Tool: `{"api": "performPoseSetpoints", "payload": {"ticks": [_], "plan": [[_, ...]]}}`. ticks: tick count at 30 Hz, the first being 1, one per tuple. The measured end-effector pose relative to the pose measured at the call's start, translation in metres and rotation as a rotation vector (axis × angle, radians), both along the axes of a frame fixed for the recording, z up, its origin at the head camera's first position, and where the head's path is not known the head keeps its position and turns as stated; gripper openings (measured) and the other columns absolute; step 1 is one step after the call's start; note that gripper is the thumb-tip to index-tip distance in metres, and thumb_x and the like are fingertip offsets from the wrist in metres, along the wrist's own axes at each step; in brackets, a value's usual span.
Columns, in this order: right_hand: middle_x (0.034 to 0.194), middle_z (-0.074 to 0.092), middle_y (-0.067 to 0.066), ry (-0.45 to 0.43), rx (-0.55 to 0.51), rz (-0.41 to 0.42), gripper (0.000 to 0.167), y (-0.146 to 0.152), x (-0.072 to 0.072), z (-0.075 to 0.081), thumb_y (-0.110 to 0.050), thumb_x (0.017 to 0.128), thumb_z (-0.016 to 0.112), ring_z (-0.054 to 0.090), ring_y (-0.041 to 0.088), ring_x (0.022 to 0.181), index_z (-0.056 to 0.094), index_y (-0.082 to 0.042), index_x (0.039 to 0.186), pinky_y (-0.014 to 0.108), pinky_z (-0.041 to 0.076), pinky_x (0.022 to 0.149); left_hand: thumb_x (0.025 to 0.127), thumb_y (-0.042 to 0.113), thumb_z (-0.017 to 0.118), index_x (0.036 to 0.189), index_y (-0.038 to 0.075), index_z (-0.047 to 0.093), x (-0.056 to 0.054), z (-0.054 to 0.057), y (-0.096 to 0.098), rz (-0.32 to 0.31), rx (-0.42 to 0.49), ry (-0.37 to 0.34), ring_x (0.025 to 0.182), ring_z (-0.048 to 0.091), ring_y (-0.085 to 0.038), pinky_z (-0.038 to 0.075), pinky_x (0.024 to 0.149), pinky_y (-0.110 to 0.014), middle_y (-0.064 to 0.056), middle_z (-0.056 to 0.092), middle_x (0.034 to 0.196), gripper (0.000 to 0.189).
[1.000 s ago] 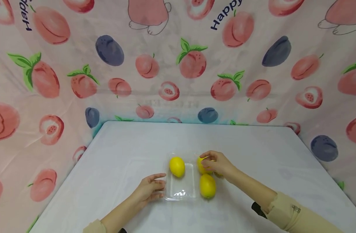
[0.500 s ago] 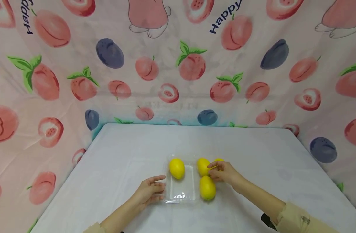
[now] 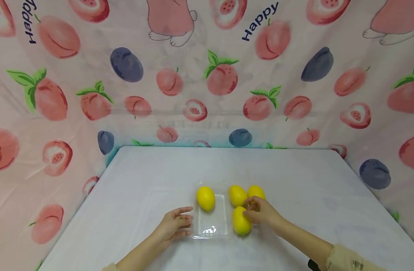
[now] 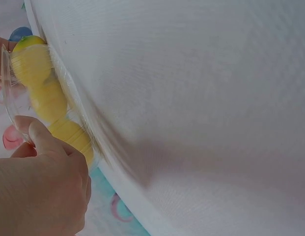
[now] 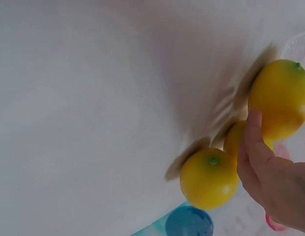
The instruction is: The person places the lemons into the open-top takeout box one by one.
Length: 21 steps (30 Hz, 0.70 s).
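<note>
Right hand (image 3: pixel 263 213), fingers loose, touches the near oval yellow lemon (image 3: pixel 241 223) beside the clear plastic tray (image 3: pixel 212 220); left hand (image 3: pixel 173 224), also loose, touches the tray. I'd pinch the lemon's probably firm, slick middle.

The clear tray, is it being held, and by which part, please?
The left hand touches the clear tray at its left side; whether it grips cannot be told.

a pink fruit-printed cloth (image 3: pixel 193 82) hangs behind and beside the white tabletop (image 3: pixel 152 177).
</note>
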State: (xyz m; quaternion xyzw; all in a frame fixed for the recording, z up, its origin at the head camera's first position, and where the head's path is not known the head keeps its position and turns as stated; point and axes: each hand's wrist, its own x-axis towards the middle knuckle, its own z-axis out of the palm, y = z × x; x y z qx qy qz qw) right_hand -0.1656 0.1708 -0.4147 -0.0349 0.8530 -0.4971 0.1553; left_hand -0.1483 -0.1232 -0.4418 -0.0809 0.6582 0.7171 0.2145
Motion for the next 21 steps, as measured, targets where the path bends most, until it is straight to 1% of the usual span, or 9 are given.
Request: {"api": "performPoseSetpoints", "payload": {"ticks": [3, 6, 13, 17, 21], "plan": [[0.091, 0.055, 0.010, -0.013, 0.018, 0.002, 0.042, -0.0014, 0.0034, -0.0025, -0.013, 0.084, 0.067, 0.052, 0.016, 0.070, 0.050, 0.007, 0.117, 0.030, 0.051, 0.061, 0.088, -0.001, 0.058, 0.133, -0.004, 0.044, 0.0001, -0.0001, 0.0006, 0.001, 0.003, -0.003, 0.072, 0.061, -0.010, 0.057, 0.065, -0.023, -0.002, 0.061, 0.090, 0.048], [0.094, 0.055, 0.013, -0.031, 0.046, -0.007, 0.042, -0.0040, 0.0047, -0.0034, -0.015, 0.084, 0.068, 0.051, 0.017, 0.072, 0.049, 0.005, 0.117, 0.029, 0.049, 0.061, 0.087, -0.001, 0.058, 0.133, -0.004, 0.045, -0.0001, -0.0002, 0.0009, 0.004, 0.000, -0.005, 0.072, 0.061, -0.010, 0.057, 0.065, -0.023, -0.002, 0.060, 0.090, 0.048], [0.096, 0.053, 0.013, -0.068, 0.090, -0.060, 0.042, -0.0080, 0.0061, -0.0049, -0.017, 0.082, 0.072, 0.052, 0.018, 0.076, 0.051, 0.000, 0.113, 0.030, 0.052, 0.063, 0.088, 0.001, 0.059, 0.134, -0.003, 0.044, 0.0016, -0.0001, 0.0018, 0.005, -0.010, -0.006, 0.073, 0.061, -0.010, 0.057, 0.066, -0.024, -0.002, 0.060, 0.091, 0.049], [0.094, 0.054, 0.013, -0.093, 0.088, -0.060, 0.045, -0.0091, 0.0073, -0.0062, -0.017, 0.080, 0.073, 0.053, 0.019, 0.078, 0.048, 0.000, 0.114, 0.030, 0.054, 0.063, 0.088, 0.001, 0.059, 0.135, -0.003, 0.044, 0.0032, 0.0003, 0.0014, 0.007, -0.023, -0.008, 0.074, 0.060, -0.011, 0.057, 0.066, -0.024, -0.002, 0.060, 0.092, 0.049], [0.090, 0.054, 0.012, -0.107, 0.077, -0.058, 0.045, -0.0092, 0.0078, -0.0081, -0.015, 0.080, 0.072, 0.053, 0.019, 0.075, 0.046, -0.001, 0.114, 0.029, 0.052, 0.062, 0.088, 0.001, 0.059, 0.135, -0.002, 0.044, 0.0032, 0.0000, 0.0010, 0.012, -0.027, -0.010, 0.074, 0.060, -0.012, 0.058, 0.066, -0.024, -0.002, 0.060, 0.093, 0.049]]}}
